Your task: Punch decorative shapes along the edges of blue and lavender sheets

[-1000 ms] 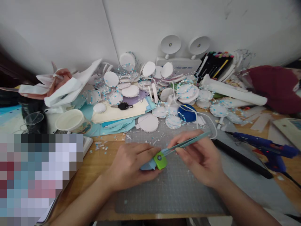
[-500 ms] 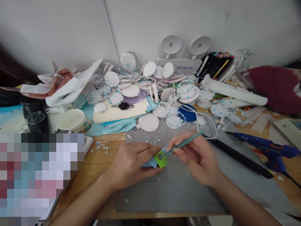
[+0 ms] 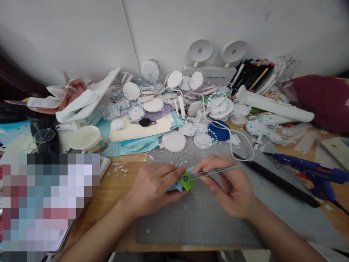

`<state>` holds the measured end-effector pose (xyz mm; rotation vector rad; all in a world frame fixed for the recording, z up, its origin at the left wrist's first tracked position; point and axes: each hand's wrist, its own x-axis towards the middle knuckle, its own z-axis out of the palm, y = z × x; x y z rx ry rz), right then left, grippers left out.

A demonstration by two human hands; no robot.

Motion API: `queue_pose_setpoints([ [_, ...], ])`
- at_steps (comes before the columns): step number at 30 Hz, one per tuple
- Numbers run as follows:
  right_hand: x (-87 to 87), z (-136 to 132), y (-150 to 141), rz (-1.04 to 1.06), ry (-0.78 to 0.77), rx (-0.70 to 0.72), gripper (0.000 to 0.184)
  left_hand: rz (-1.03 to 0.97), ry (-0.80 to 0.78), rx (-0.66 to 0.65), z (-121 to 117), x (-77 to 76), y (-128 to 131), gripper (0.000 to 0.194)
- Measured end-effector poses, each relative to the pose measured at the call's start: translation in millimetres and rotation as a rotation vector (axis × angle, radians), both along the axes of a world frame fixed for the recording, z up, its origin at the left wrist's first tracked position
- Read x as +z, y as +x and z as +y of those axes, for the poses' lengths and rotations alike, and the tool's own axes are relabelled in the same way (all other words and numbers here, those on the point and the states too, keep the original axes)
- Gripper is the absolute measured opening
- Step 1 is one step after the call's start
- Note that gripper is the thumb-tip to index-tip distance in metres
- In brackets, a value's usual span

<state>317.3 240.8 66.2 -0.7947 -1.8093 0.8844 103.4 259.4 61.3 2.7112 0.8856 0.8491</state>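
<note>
Gripping a green craft punch (image 3: 188,184) with light-blue paper (image 3: 177,186) sticking out, left hand (image 3: 156,183) closed around it; right hand (image 3: 233,187) pinches slim tweezers (image 3: 218,170), tips at the punch's round hole. Punch sits over gray cutting mat (image 3: 201,225) on wooden tabletop (image 3: 109,193), white disc (image 3: 173,141) behind, blue glue gun (image 3: 311,164) well apart at right.
</note>
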Motion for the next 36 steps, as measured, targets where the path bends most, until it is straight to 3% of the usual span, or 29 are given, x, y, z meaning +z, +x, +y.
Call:
queue_pose_setpoints([
  [11, 1.3, 0.7, -9.7, 0.250, -0.378, -0.113, 0.004, -0.054, -0.043, -0.033, -2.0, 5.8, 4.3, 0.034],
  [21, -1.3, 6.2, -14.5, 0.463, -0.745, -0.037, 0.021, -0.217, -0.122, -0.126, -6.1, 7.4, 5.4, 0.032],
  [28, 3.2, 11.5, -10.3, 0.626, -0.904, 0.028, 0.017, -0.242, -0.248, -0.141, -6.7, 9.4, 4.4, 0.028],
  [30, 3.7, 13.4, -6.6, 0.635, -0.845, -0.028, 0.016, -0.291, -0.353, -0.170, -7.0, 11.3, 3.8, 0.028],
  [33, 0.3, 15.2, -5.3, 0.546, -0.700, -0.133, 0.016, -0.361, -0.679, -0.341, -8.0, 16.0, 2.0, 0.029],
  [36, -7.8, 16.0, -9.5, 0.408, -0.612, -0.142, 0.019, -0.368, -0.938, -0.487, -8.5, 19.8, -0.1, 0.028],
])
